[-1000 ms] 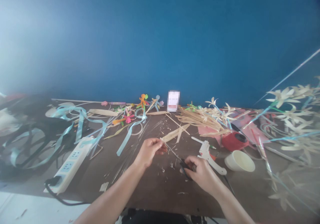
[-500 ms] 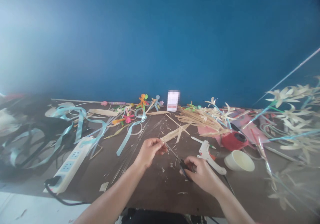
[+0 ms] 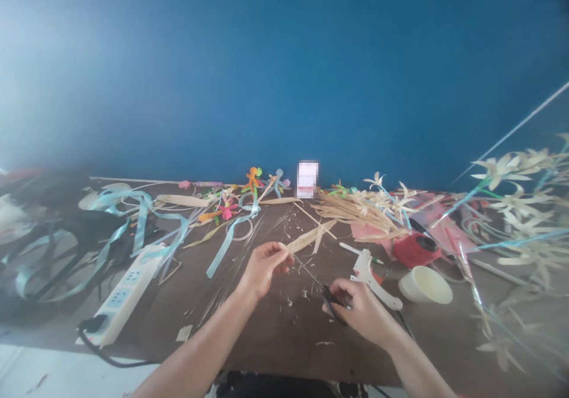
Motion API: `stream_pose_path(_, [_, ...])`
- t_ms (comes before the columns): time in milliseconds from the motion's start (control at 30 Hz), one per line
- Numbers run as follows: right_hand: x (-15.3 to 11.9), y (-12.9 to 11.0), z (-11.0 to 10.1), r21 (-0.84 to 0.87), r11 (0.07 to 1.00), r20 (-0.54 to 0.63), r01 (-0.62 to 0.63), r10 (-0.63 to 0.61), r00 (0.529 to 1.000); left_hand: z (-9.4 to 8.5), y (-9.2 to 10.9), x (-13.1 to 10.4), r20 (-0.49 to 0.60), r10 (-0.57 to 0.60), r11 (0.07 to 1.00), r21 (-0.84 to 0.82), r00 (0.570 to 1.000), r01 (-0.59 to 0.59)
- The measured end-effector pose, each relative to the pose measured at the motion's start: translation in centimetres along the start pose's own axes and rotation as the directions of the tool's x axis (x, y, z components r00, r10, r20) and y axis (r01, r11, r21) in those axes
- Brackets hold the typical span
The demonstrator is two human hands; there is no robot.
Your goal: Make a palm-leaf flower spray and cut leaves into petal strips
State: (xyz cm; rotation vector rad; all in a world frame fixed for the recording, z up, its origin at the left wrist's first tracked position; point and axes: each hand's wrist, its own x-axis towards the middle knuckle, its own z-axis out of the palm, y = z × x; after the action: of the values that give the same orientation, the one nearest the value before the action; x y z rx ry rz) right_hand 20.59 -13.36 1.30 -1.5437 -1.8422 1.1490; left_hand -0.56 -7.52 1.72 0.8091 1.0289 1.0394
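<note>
Thumb and fingers of my left hand are pinched on a small pale piece, most of it hidden by the fingers. My right hand is wrapped round the black handles of a pair of scissors. The thin blades point up and left, their tips close to my left fingertips. Just beyond my left hand a pale dried husk strip lies on the brown table, with small scraps scattered around.
A white glue gun, a cream cup and a red object stand at the right. Husk strips lie at the back, husk flowers far right. Left are a power strip and blue ribbon.
My right hand with the scissors has shifted slightly right and down. My left hand has drawn a little to the left, still pinching.
</note>
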Motion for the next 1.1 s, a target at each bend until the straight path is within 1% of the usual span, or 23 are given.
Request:
stream_pose_path(167, [-0.1, 0.0, 0.0, 0.044, 0.999, 0.004, -0.006, 0.005, 1.000, 0.0, 0.1, 0.1, 0.019, 0.020, 1.000, 0.012, 1.000, -0.021])
stream_pose_path(367, [-0.1, 0.0, 0.3, 0.032, 0.999, -0.017, -0.022, 0.023, 1.000, 0.5, 0.2, 0.1, 0.018, 0.012, 1.000, 0.018, 1.000, -0.012])
stream_pose_path(500, [-0.1, 0.0, 0.5, 0.042, 0.999, -0.013, -0.027, 0.028, 1.000, 0.5, 0.1, 0.2, 0.023, 0.007, 0.998, 0.057, 1.000, -0.008])
stream_pose_path(733, [-0.1, 0.0, 0.1, -0.029, 1.000, -0.033, 0.002, -0.003, 0.999, 0.2, -0.4, 0.5, 0.028, 0.005, 0.995, 0.102, 1.000, -0.008])
stream_pose_path(1100, [-0.1, 0.0, 0.4, -0.005, 1.000, -0.038, -0.003, 0.003, 0.999, 0.3, -0.8, 0.4, 0.041, -0.002, 0.997, 0.081, 0.999, -0.001])
